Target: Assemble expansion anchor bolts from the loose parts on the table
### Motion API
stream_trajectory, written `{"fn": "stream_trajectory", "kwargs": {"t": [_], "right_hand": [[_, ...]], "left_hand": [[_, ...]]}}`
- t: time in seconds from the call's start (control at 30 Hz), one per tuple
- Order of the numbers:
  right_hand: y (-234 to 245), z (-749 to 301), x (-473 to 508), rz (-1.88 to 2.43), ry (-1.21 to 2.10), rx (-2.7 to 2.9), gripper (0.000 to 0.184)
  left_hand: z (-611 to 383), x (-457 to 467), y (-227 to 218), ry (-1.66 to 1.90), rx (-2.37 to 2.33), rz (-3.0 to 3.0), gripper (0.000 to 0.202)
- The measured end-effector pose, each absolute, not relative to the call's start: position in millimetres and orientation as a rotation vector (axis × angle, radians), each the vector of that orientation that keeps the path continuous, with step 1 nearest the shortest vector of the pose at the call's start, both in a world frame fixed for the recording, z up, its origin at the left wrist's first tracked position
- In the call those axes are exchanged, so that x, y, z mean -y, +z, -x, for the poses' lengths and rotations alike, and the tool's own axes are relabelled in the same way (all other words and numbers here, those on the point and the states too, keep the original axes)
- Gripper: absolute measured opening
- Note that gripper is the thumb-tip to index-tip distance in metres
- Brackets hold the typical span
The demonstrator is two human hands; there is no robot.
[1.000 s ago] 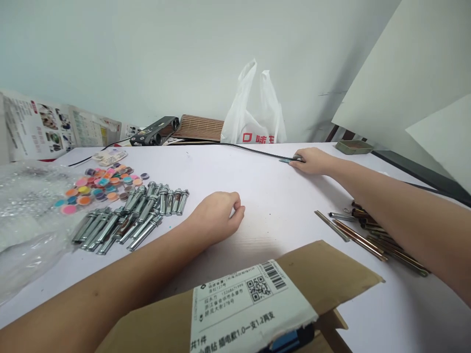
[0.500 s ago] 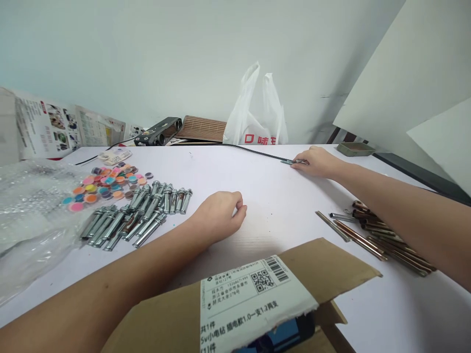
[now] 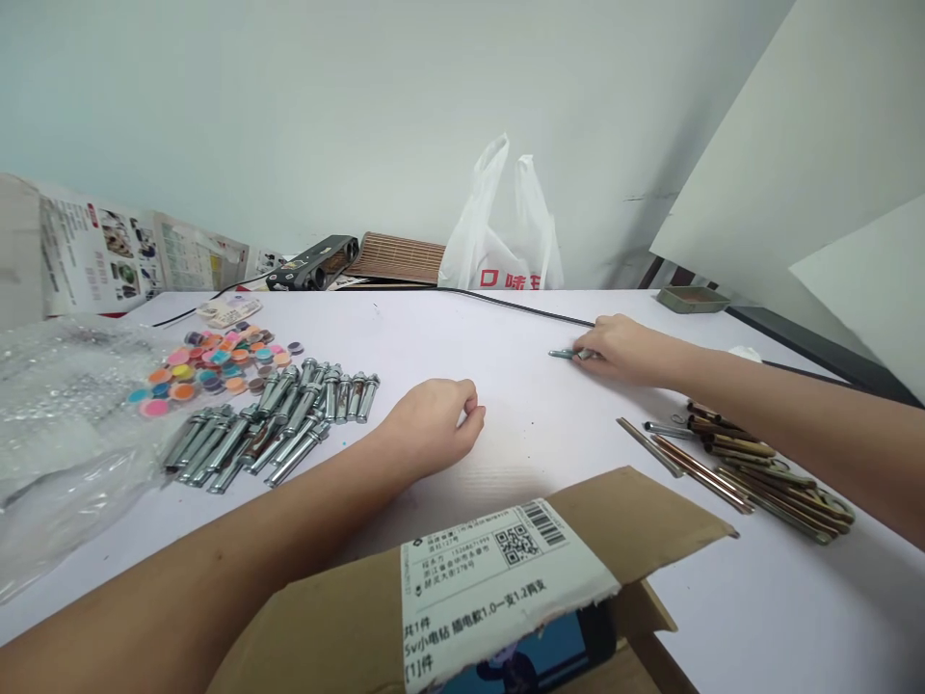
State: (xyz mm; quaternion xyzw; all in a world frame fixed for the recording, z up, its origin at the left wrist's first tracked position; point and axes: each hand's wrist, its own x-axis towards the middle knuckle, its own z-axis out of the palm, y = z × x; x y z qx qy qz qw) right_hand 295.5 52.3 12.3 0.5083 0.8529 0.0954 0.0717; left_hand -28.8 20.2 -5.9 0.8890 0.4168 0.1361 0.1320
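My right hand [image 3: 622, 348] lies on the white table [image 3: 520, 405] with its fingers closed on a thin metal rod [image 3: 566, 355] whose tip sticks out to the left. It is just in front of a black cable [image 3: 520, 304]. My left hand [image 3: 432, 424] rests on the table in a loose fist, thumb against forefinger, with nothing visible in it. To its left lies a heap of silver expansion bolts [image 3: 281, 429]. Beyond the bolts are several coloured round discs [image 3: 209, 366].
An open cardboard box [image 3: 491, 588] with a shipping label sits at the near edge. A pile of brown and metal rods [image 3: 752, 463] lies at the right under my forearm. Bubble wrap [image 3: 58, 424] is at the left, a white plastic bag [image 3: 510, 246] and a small tray [image 3: 692, 299] at the back.
My right hand has drawn the metal rod away from the cable, towards me. My left hand has stayed in place.
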Motion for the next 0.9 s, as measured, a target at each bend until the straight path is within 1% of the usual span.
{"fn": "stream_trajectory", "kwargs": {"t": [0.1,0.2,0.37,0.5,0.6,0.7,0.77,0.8,0.9], "right_hand": [[17.7,-282.0,-31.1,-1.335,0.272,-2.623,0.024],[22.8,-272.3,-21.2,-1.254,0.228,-2.641,0.025],[32.3,-266.9,-28.2,-1.324,0.133,-2.601,0.021],[43.4,-258.9,-35.3,-1.413,-0.015,-2.552,0.02],[53.2,-234.2,-33.1,-1.465,-0.206,-2.672,0.02],[58.1,-197.5,-27.7,-1.484,-0.489,-2.874,0.014],[56.9,-175.4,-25.5,-1.47,-0.65,-2.956,0.013],[55.3,-166.8,-25.2,-1.481,-0.723,-2.975,0.015],[49.4,-152.4,-25.6,-1.591,-0.931,-2.974,0.019]], "left_hand": [[29.1,-20.5,-6.7,0.403,-1.207,-2.576,0.022],[29.6,-19.8,-6.2,0.414,-1.199,-2.573,0.022],[30.2,-18.3,-5.5,0.437,-1.202,-2.567,0.022],[30.7,-18.9,-7.1,0.505,-1.193,-2.479,0.023],[29.9,-20.5,-5.2,0.695,-1.172,-2.23,0.031],[28.3,-22.7,-1.2,0.905,-0.984,-1.994,0.038],[27.3,-24.6,0.3,0.98,-0.845,-1.853,0.036],[27.1,-25.7,0.5,1.011,-0.807,-1.771,0.034],[27.7,-30.0,0.0,1.105,-0.797,-1.538,0.032]]}}
